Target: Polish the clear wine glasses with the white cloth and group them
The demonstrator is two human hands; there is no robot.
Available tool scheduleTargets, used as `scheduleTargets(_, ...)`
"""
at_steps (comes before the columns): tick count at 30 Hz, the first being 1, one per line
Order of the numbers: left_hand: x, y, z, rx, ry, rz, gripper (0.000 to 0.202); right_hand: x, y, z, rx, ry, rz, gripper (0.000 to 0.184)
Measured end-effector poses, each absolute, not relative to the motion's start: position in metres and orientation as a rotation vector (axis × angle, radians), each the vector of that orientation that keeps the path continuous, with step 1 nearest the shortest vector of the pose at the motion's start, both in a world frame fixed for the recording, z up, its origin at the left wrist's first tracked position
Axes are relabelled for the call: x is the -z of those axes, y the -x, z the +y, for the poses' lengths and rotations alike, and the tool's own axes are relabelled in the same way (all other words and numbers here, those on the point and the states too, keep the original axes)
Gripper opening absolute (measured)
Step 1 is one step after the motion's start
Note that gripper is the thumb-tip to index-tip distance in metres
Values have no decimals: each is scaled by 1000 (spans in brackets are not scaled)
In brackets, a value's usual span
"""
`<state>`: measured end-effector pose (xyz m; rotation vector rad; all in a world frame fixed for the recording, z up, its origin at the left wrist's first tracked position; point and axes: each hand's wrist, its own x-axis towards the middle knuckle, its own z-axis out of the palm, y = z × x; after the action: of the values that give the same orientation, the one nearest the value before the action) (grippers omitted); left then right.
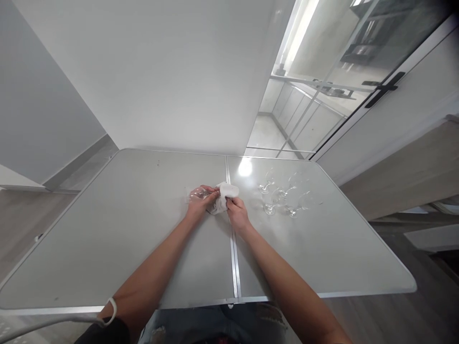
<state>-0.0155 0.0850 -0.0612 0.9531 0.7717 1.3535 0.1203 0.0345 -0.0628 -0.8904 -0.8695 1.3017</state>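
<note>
My left hand [201, 197] is closed around a clear wine glass [191, 195], which lies on its side with its bowl toward the left. A white cloth [227, 190] covers the glass's other end, so its foot is hidden. My right hand [237, 210] pinches that cloth from the right, fingers closed on it. Both hands are close together above the middle of the table. To their right, several clear stemmed glasses [269, 209] stand in a group, their thin outlines faint against the pale surface.
The pale folding table [143, 248] has a metal rim and a metal seam [234, 267] down its middle. A white wall panel [172, 86] rises behind it. To the right are a glass door [322, 71] with a dark handle. A cable [53, 325] runs by my left arm.
</note>
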Motion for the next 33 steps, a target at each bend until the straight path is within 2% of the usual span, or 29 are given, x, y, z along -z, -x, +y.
scheduleTargets(4, 62, 17, 87, -1467, -925, 844, 32, 63, -120, 35, -1360, 905, -888, 31)
scheduleTargets(9, 69, 17, 87, -1299, -1083, 861, 30, 61, -123, 33, -1287, 928, -919, 41)
scheduleTargets(12, 71, 17, 89, -1402, -1015, 871, 30, 57, -123, 31, -1282, 999, -1020, 44)
scheduleTargets(17, 70, 17, 89, -1424, -1026, 941, 31, 48, -121, 28, -1199, 944, -1068, 36)
scheduleTargets(23, 64, 15, 85, -1412, -982, 831, 33, 48, -121, 28, -1266, 960, -1091, 41)
scheduleTargets(30, 64, 15, 83, -1330, -1049, 802, 34, 46, -119, 29, -1208, 959, -1061, 37)
scheduleTargets(33, 63, 17, 86, -1434, -966, 866, 33, 43, -123, 29, -1218, 999, -1118, 32)
